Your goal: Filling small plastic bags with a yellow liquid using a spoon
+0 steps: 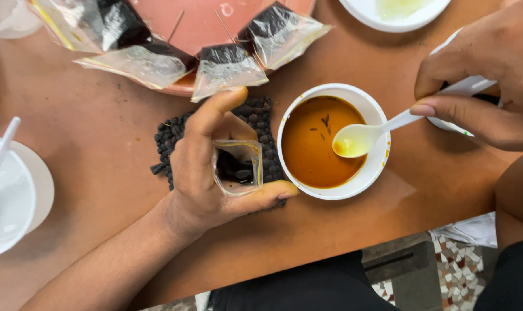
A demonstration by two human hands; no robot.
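My left hand [207, 173] holds a small clear plastic pouch [238, 167] open at its mouth, with dark seeds inside. It hovers over a pile of dark seeds [175, 138] on the brown table. My right hand [486, 75] grips a white plastic spoon [365, 135] by its handle. The spoon's bowl carries a little yellow oil above a white bowl [376, 167] filled with orange-brown liquid.
Several filled clear pouches [227, 69] of dark seeds lie on a pink tray [198, 23] at the top. A white bowl with a spoon [8, 196] sits at the left edge. Another white dish [388, 17] is at the top right. The table's front edge [330, 253] runs near my legs.
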